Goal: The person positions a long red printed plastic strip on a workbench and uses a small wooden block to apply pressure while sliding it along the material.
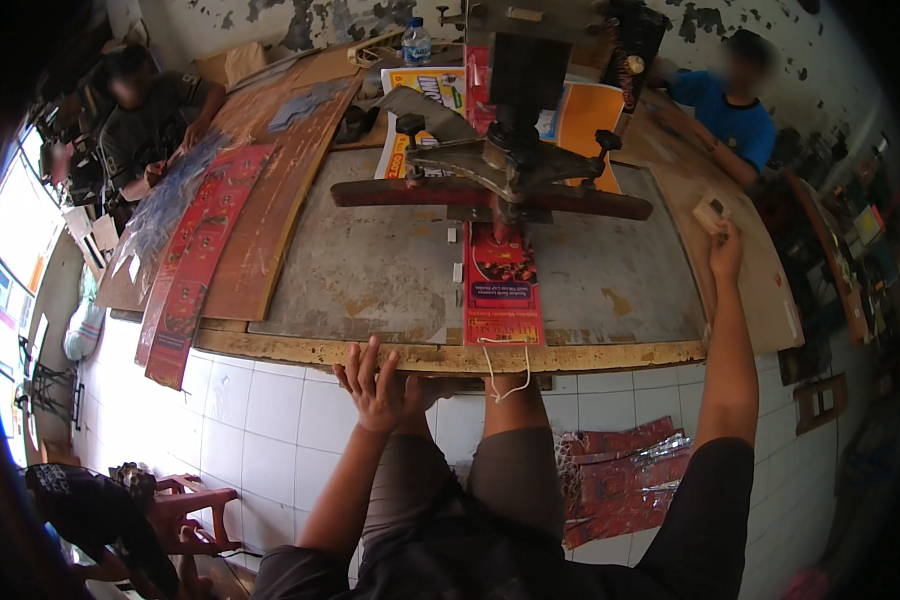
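At the table's front edge (430,356), my left hand (378,392) is open, fingers spread and raised by the wood. My right hand (726,250) reaches to the right side and grips a small pale block (711,213) with a dark patch, over the brown board. Between the two hands, a red printed strip (505,290) lies lengthwise on the worn grey plate (370,260). Above it stands a dark metal press (505,165) with a long crossbar, whose head covers part of the strip. A white cord loop (503,375) hangs over the table edge near the strip's end.
More red printed strips (205,250) lie at the left, overhanging the edge. A person (150,120) works at the far left, another (735,110) at the far right. A water bottle (416,42) stands at the back. Red sheets (625,480) lie on the floor; a red stool (195,510) stands lower left.
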Available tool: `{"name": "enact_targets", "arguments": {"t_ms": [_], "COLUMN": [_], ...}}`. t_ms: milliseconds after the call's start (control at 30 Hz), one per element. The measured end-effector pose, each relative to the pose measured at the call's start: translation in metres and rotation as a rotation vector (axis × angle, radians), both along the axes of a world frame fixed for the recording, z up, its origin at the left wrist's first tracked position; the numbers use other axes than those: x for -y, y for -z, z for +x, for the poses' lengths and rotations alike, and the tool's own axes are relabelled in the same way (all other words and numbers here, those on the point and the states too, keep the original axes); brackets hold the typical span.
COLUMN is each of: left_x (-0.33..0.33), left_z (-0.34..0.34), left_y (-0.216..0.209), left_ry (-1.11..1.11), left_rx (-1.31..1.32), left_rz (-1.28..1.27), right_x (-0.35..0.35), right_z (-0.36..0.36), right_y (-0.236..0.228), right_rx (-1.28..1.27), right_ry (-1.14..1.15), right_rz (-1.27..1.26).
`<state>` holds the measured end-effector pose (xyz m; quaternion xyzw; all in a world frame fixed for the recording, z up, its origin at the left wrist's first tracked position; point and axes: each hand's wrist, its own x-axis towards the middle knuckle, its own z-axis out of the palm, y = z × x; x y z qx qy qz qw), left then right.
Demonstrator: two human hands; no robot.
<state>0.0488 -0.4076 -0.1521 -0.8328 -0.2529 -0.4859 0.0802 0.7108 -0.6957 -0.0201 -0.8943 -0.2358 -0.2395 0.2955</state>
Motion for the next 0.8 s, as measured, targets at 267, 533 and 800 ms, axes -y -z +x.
{"name": "enact_targets", "arguments": {"t_ms": [267, 533, 800], "left_x": [-0.004, -0.005, -0.004], "left_z": [0.001, 0.005, 0.007], "left_y": [0.007, 0.011, 0.012], "left_ry": [-0.017, -0.011, -0.021], "left_rx": [0.046, 0.052, 0.06], "left_rz": [0.041, 0.034, 0.033], "right_x": [-0.015, -0.001, -0.004], "right_z": [-0.002, 0.023, 0.019], "right_y": [-0.002, 0.007, 0.007], "right_rx": [0.013, -0.038, -0.035], "right_ry": [0.165, 0.048, 0.143], "right_rz": [-0.344, -0.211, -0.372]}}
